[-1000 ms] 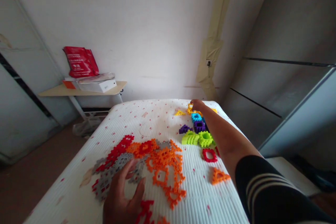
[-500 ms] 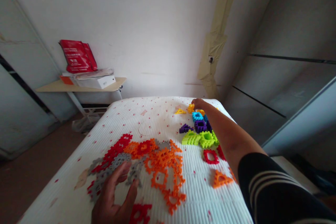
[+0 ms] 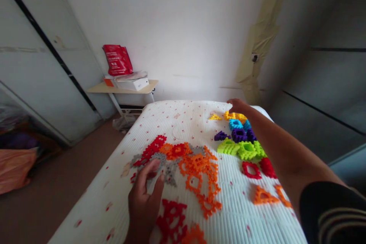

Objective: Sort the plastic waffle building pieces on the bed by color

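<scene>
Left hand [image 3: 146,196] loosely curled with nothing in it, near gray pieces [image 3: 170,174]. Right hand [image 3: 239,106] by yellow pieces [image 3: 229,116]; can't tell whether it's gripping.

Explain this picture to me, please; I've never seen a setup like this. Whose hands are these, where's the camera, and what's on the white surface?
There is no machine here: a person works bare-handed, and a camera worn on their head looks forward and down.

The left hand is open, thumb and fingers apart, near the grey pieces, with nothing visible in it. The right hand reaches the far end, by the yellow pieces; whether it grips anything is unclear.

On the spotted white cover lie toothed pieces: a mixed red, grey and orange spread around the left hand, and, at right, colour groups running from yellow through blue, purple and green to red and orange nearest.
</scene>
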Tool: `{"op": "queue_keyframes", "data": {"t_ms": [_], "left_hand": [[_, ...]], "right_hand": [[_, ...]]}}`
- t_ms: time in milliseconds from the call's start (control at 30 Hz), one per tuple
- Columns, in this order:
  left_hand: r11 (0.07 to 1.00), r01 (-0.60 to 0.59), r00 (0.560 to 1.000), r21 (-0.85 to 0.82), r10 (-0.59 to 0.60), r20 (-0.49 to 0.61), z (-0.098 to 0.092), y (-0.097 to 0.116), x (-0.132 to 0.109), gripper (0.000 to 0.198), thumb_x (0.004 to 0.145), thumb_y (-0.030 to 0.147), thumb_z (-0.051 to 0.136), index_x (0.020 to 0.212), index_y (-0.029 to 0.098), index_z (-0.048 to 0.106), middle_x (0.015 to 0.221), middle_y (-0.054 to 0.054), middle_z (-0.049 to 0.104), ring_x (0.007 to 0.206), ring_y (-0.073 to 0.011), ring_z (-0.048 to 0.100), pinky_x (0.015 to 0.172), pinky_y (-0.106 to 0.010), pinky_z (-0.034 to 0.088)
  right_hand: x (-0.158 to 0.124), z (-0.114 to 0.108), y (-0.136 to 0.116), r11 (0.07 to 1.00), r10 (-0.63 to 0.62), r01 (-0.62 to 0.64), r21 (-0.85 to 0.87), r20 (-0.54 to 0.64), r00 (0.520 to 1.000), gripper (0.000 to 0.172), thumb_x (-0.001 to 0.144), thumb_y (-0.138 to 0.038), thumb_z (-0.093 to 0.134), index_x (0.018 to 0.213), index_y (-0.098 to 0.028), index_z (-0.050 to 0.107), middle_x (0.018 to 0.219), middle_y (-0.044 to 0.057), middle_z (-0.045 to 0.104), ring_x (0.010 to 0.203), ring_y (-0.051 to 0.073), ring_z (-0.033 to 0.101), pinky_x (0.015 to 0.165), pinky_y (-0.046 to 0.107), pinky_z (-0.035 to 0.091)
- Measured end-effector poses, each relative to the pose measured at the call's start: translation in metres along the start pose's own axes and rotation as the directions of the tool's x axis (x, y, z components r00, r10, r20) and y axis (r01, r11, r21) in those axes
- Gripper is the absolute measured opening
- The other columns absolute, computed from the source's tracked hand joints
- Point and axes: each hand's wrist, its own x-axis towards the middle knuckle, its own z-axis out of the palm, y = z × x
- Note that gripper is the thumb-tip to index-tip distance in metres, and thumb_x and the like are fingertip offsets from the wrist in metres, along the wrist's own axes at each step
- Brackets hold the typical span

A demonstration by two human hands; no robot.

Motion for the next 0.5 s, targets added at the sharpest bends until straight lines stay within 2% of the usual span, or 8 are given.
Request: {"op": "queue_keyframes", "data": {"t_ms": [67, 133, 267, 367, 433, 500], "left_hand": [[0.998, 0.009, 0.997, -0.057, -0.013, -0.072, -0.01, -0.001, 0.007, 0.041, 0.076, 0.04, 0.057, 0.111, 0.018, 0.057, 0.11, -0.009, 0.064, 0.094, -0.0202, 0.061, 0.085, -0.034, 0.049], [0.998, 0.012, 0.991, -0.059, -0.019, -0.129, -0.023, -0.006, 0.016, 0.036, 0.077, 0.037, 0.056, 0.108, 0.018, 0.059, 0.107, -0.008, 0.064, 0.093, -0.0194, 0.061, 0.085, -0.033, 0.049], [0.994, -0.072, 0.976, 0.084, 0.087, -0.198, -0.046, -0.022, 0.035, 0.026, 0.077, 0.033, 0.054, 0.098, 0.019, 0.064, 0.103, -0.005, 0.064, 0.091, -0.0177, 0.06, 0.082, -0.031, 0.048], [0.971, -0.131, 0.979, 0.201, 0.158, -0.127, -0.054, -0.037, 0.055, 0.023, 0.077, 0.031, 0.051, 0.09, 0.018, 0.065, 0.101, -0.006, 0.064, 0.095, -0.0197, 0.059, 0.082, -0.032, 0.048], [0.95, -0.141, 0.986, 0.279, 0.161, -0.049, -0.053, -0.046, 0.073, 0.024, 0.076, 0.031, 0.05, 0.089, 0.018, 0.066, 0.1, -0.007, 0.066, 0.096, -0.0212, 0.059, 0.084, -0.035, 0.047], [0.927, -0.182, 0.983, 0.328, 0.174, 0.053, -0.048, -0.051, 0.091, 0.026, 0.075, 0.031, 0.049, 0.09, 0.018, 0.066, 0.099, -0.008, 0.067, 0.096, -0.0217, 0.06, 0.09, -0.037, 0.045]], "right_hand": [[-0.013, -0.008, -0.013, 0.998, -0.054, 0.055, 0.018, -0.071, 0.996, 0.052, 0.069, -0.013, 0.068, 0.12, -0.009, 0.055, 0.116, 0.018, 0.058, 0.097, 0.024, 0.059, 0.084, 0.031, 0.045], [-0.035, -0.012, -0.029, 0.991, -0.121, 0.128, 0.049, -0.125, 0.985, 0.049, 0.073, -0.015, 0.065, 0.121, -0.012, 0.055, 0.118, 0.015, 0.058, 0.094, 0.02, 0.06, 0.084, 0.03, 0.044], [-0.101, -0.001, -0.068, 0.906, -0.32, 0.353, 0.232, -0.169, 0.932, 0.036, 0.076, -0.021, 0.062, 0.112, -0.02, 0.06, 0.099, 0.006, 0.065, 0.075, 0.014, 0.062, 0.074, 0.027, 0.049], [-0.152, 0.022, -0.095, 0.8, -0.477, 0.501, 0.329, -0.156, 0.865, 0.03, 0.079, -0.025, 0.059, 0.108, -0.022, 0.062, 0.096, 0.006, 0.066, 0.075, 0.015, 0.063, 0.069, 0.028, 0.05], [-0.177, 0.038, -0.111, 0.747, -0.554, 0.589, 0.308, -0.201, 0.808, 0.029, 0.08, -0.025, 0.057, 0.108, -0.022, 0.062, 0.104, 0.008, 0.065, 0.09, 0.02, 0.062, 0.08, 0.034, 0.05], [-0.193, 0.053, -0.125, 0.763, -0.552, 0.599, 0.244, -0.237, 0.8, 0.033, 0.08, -0.025, 0.058, 0.112, -0.02, 0.061, 0.115, 0.012, 0.06, 0.103, 0.025, 0.057, 0.089, 0.042, 0.046]]}}
